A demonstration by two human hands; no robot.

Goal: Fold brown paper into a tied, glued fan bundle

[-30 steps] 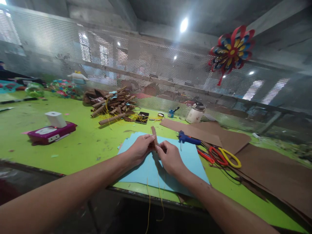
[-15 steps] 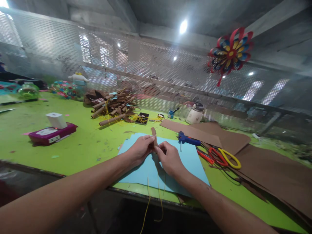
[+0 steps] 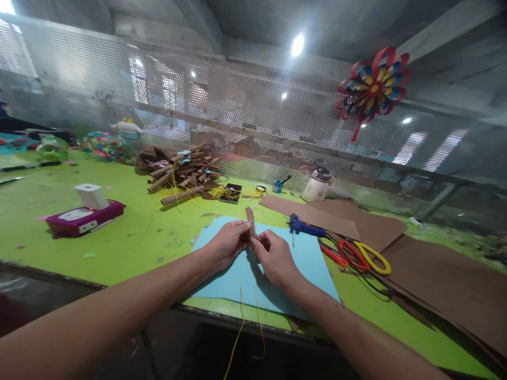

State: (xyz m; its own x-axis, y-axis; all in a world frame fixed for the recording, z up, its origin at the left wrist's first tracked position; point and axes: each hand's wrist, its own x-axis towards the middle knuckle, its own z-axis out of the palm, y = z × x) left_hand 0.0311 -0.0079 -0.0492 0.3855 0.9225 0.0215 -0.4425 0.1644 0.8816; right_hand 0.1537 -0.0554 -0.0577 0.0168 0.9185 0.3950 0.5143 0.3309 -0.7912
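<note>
Between my two hands stands a small brown paper roll (image 3: pixel 250 215), tilted slightly, over a sheet of light blue paper (image 3: pixel 222 282). My left hand (image 3: pixel 232 240) is closed round its left side, thumb near the upper part. At its lower end, my right hand (image 3: pixel 275 256) pinches with thumb and index finger. Yellow strings (image 3: pixel 242 311) hang down from beneath the hands and over the table's front edge. My fingers hide the lower part of the roll and where the strings meet it.
Right of the blue paper lie a blue glue gun (image 3: pixel 307 227), orange-red scissors handles (image 3: pixel 354 254), a yellow-handled pair (image 3: pixel 374 258) and brown paper sheets (image 3: pixel 447 285). Behind are a pile of brown paper rolls (image 3: pixel 184 177), a phone (image 3: pixel 231 193) and a white jar (image 3: pixel 316 186). A purple power strip (image 3: pixel 85 217) sits left.
My hands keep their grip on the paper roll with hardly any movement. The hanging yellow strings have swayed slightly.
</note>
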